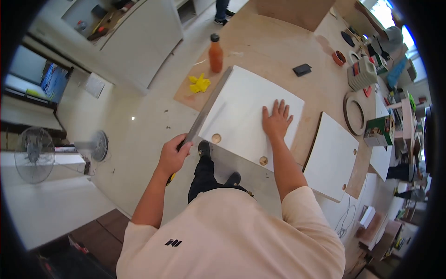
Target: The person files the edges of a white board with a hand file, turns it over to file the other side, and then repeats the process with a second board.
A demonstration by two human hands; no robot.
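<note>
Right hand (277,123): And flat on the white face it goes, right of frame centre, fingers spread, nothing pinched; likely bracing the board against sliding.
Left hand (173,156): Low, left of centre, curled closed around the lower end of a dark strip (205,111), presumably for firm control along the board's edge. Tool or trim? Cannot tell.
White panel (241,111): Centre stage, flat on the brown worktop (260,44), near edge jutting past, probably for easy reach. Round holes (216,138) along that side: two.
Second white panel (327,158): Right of centre, apart from the first, perhaps parked within reach; two holes here too. Panel count: two.
Upper middle: One orange bottle (215,56), one crumpled yellow thing (200,83), both well clear of the hands; farther right, one black rectangular thing (302,70).
Far left: Fans (32,151), two.
</note>
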